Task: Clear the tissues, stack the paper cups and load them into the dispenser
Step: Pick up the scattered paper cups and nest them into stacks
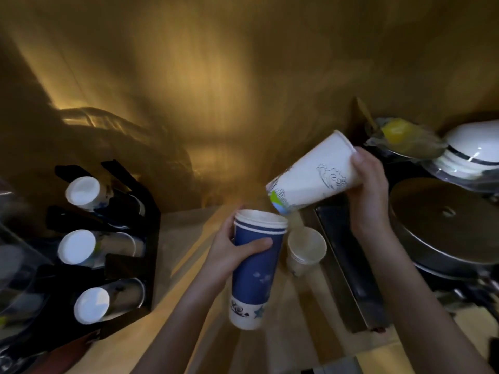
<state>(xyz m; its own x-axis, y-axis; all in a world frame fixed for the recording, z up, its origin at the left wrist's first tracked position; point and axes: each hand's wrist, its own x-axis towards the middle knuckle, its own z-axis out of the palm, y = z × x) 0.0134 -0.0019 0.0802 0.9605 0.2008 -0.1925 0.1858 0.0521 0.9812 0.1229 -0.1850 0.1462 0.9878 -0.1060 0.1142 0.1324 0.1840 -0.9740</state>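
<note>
My left hand (232, 252) grips a stack of blue paper cups (253, 271), held upright over the counter with the rims on top. My right hand (370, 190) holds a white paper cup (316, 174) tilted, its bottom end pointing down toward the stack's open rim, just to the right of it. A short stack of pale cups (305, 249) stands on the counter beside the blue stack. The black cup dispenser (129, 233) at the left holds three horizontal tubes with white cup bottoms (77, 247) showing. No tissue is in sight.
A round metal lid (442, 220) and stacked white bowls (472, 152) sit at the right, with a wrapped yellow item (399, 133) behind. A dark metal tray edge (348, 260) runs along the counter. A wooden wall rises behind.
</note>
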